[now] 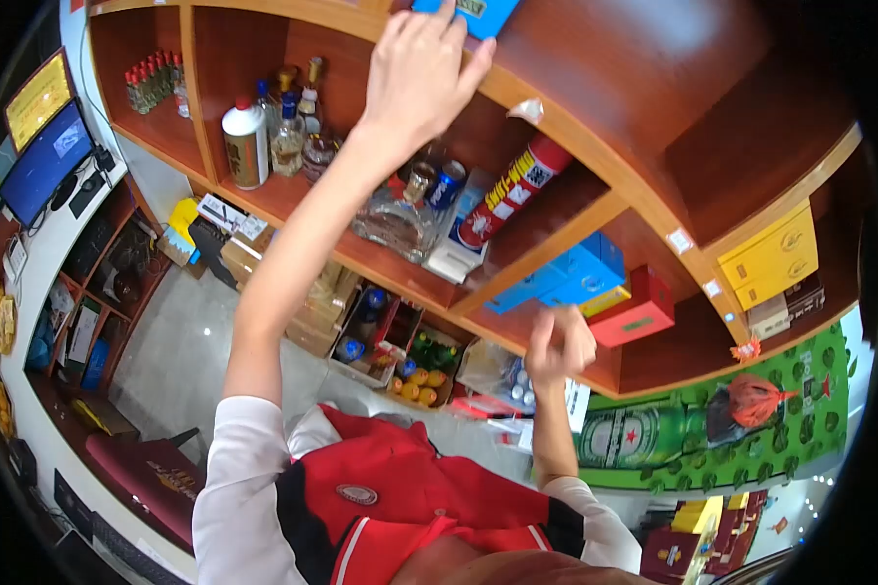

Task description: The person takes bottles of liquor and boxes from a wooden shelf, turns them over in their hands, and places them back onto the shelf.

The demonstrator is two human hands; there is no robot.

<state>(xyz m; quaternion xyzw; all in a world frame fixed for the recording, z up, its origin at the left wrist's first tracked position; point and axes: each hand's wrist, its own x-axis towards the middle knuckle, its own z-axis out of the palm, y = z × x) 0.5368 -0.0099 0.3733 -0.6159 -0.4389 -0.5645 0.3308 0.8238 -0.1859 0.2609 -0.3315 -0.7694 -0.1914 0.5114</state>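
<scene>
My left hand reaches up to the top of the shelf unit. Its fingers lie over a blue box with the thumb at the box's near side; the box is cut off by the upper edge of the view. Lower down, my right hand is raised with its fingers curled in, slightly blurred, and no object shows in it. Behind it, in a lower compartment, are blue boxes, a yellow box and a red box.
The wooden shelf holds a white bottle, a glass ashtray, a Pepsi can and a red spray can. Yellow boxes stand at right. Below are cartons and a green beer display; a desk monitor is left.
</scene>
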